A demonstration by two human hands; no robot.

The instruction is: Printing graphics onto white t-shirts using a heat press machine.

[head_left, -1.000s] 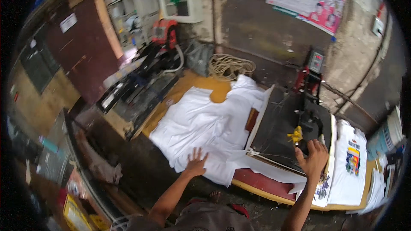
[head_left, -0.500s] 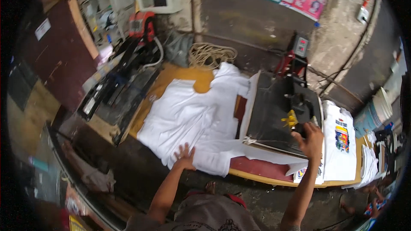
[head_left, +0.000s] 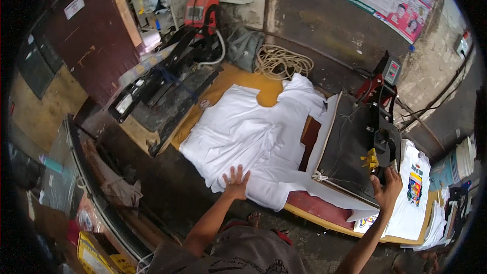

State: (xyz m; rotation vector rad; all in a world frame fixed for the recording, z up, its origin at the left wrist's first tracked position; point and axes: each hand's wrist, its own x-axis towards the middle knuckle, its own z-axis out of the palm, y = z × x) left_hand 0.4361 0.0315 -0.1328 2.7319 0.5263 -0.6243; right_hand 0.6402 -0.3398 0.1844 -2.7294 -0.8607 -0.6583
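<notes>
Spread flat, my left hand rests on the near edge of a wrinkled white T-shirt laid out on the table. My right hand is closed around the black handle of a heat press, beside a strip of yellow material tied there. The press's dark upper plate is down over white sheeting, and what lies under it is mostly hidden. Just right of the press lies a white shirt with a colourful print.
Another heat press with a red control box stands at the left. Coiled rope and a grey bag lie at the back of the yellow table. A bucket stands far right. A dark-framed panel is near left.
The view has swung left, so the table and presses appear further right and lower. My left hand stays spread on the T-shirt, and my right hand stays on the press handle.
</notes>
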